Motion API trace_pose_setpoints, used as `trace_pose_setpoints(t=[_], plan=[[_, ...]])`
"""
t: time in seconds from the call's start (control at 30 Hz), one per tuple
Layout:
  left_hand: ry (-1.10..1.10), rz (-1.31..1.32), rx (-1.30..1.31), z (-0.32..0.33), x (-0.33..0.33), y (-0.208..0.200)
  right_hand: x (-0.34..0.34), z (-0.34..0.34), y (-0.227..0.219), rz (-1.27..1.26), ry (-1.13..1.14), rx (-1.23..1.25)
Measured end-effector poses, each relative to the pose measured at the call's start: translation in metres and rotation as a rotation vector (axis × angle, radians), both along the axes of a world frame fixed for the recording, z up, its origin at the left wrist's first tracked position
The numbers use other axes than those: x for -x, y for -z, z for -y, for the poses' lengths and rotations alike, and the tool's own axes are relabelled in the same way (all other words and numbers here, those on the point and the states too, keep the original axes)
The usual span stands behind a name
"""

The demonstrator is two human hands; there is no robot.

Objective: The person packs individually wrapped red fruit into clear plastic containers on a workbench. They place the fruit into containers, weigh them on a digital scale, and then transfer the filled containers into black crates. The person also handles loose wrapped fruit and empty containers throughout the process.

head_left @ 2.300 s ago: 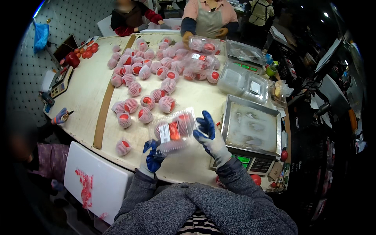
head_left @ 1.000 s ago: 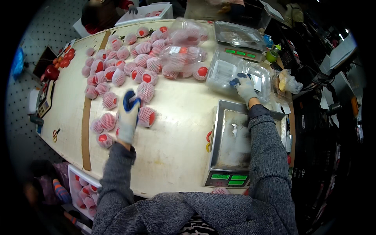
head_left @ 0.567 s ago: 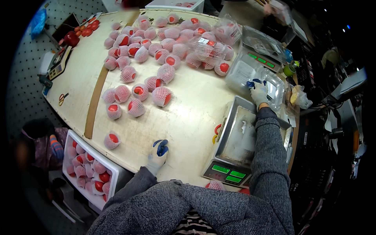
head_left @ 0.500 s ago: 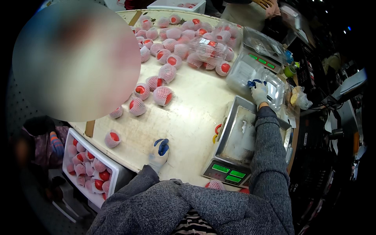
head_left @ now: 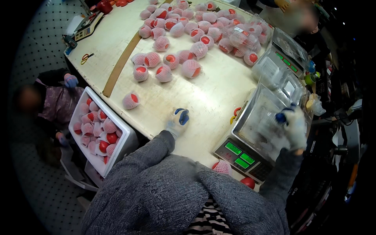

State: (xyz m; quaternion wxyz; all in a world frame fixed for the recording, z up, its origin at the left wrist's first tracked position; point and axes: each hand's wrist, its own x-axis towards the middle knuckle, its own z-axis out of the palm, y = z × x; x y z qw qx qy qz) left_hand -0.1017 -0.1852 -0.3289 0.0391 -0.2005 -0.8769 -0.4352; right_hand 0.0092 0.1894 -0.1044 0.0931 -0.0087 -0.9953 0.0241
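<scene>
My left hand (head_left: 178, 122), in a white glove with blue fingertips, rests loosely curled above the table (head_left: 156, 113), with a gap between its fingers and nothing held. To its left lies a red round fruit (head_left: 131, 100) in a white foam net. Over the pan of the near digital scale (head_left: 246, 158), my right hand (head_left: 293, 125), gloved alike, is closed on the edge of a clear plastic container (head_left: 266, 113), which is blurred by motion. More clear containers (head_left: 288, 84) are stacked just beyond. Several netted fruits (head_left: 192, 68) lie ahead of my left hand.
A white foam box (head_left: 127, 129) of netted red fruits stands at the left beside a person (head_left: 58, 100). A brown strip (head_left: 123, 64) crosses the table near scissors (head_left: 87, 58). A second scale (head_left: 286, 60) stands at far right. Netted fruit (head_left: 223, 167) lies by the near scale.
My right hand has drawn back from the container stack to above the near scale, bringing a clear container. The view has shifted left; my left hand stays low over the table.
</scene>
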Motion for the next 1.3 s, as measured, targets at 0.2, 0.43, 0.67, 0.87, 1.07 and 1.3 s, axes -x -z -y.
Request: trace_pose_setpoints(t=[0.2, 0.43, 0.67, 0.87, 1.07, 1.3], plan=[[-0.047, 0.187, -0.521, -0.011, 0.061, -0.009, -0.077, 0.090, 0.007, 0.127, 0.205, 0.205], [-0.495, 0.192, 0.226, 0.015, 0.200, -0.015, -0.045, 0.164, 0.031, -0.054, 0.145, 1.143], [0.554, 0.343, -0.637, -0.013, 0.083, -0.083, 0.046, 0.222, 0.104, -0.089, 0.124, 2.200], [-0.105, -0.130, 0.447, 0.079, 0.094, -0.136, 0.024, 0.216, 0.072, -0.078, 0.182, 2.334], [-0.095, -0.194, 0.957, 0.168, 0.101, -0.045, -0.028, 0.123, 0.051, -0.768, 0.384, 1.437], [-0.099, 0.499, -0.129, 0.129, 0.144, -0.065, -0.018, 0.103, 0.040, 0.136, 0.999, 0.217]])
